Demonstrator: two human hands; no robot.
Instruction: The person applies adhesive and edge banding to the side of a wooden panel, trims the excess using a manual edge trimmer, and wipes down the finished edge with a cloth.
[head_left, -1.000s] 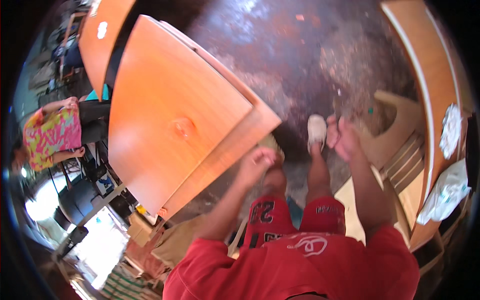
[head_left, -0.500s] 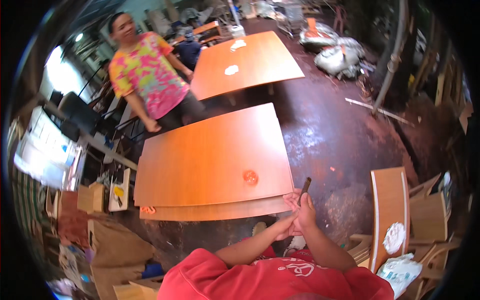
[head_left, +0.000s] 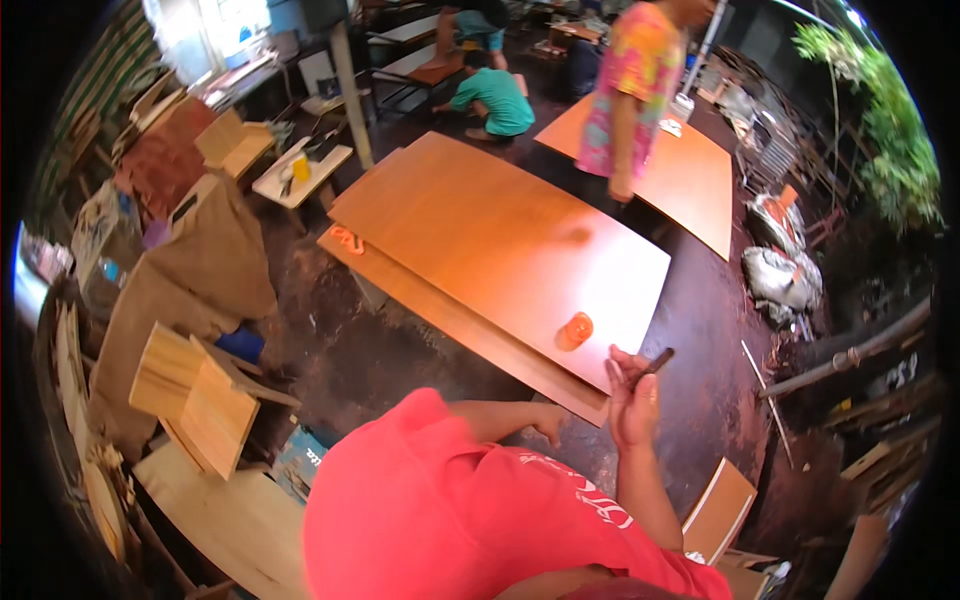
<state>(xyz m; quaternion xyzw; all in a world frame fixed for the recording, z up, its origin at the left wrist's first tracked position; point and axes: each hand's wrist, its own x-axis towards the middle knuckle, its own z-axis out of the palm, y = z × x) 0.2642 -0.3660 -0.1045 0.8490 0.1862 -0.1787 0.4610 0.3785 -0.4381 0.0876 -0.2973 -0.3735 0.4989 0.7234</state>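
My right hand (head_left: 632, 400) is raised beside the near right corner of the orange-brown wooden panel (head_left: 470, 230). It is closed round a slim dark brown stick-like tool (head_left: 655, 362); its exact kind does not show. Lower and to the left hangs my left hand (head_left: 546, 424), near the edge of the lower panel (head_left: 500, 350), apart from the tool. Its fingers are too blurred and small to read. A round orange tub (head_left: 576, 330) sits on the upper panel close to my right hand. Some orange curled pieces (head_left: 347, 239) lie on the lower panel's far left end.
A person in a tie-dyed shirt (head_left: 628, 100) stands by a second panel table (head_left: 690, 190). Another in green (head_left: 497, 100) crouches farther back. Wooden chair parts (head_left: 205, 400) and brown cloth (head_left: 180, 280) lie left. White sacks (head_left: 780, 265) and a pole (head_left: 850, 352) are right.
My view has turned left. My hands, close together before, are now apart: the right is raised with the tool, the left lowered. The person in tie-dye has moved to the other table's near side.
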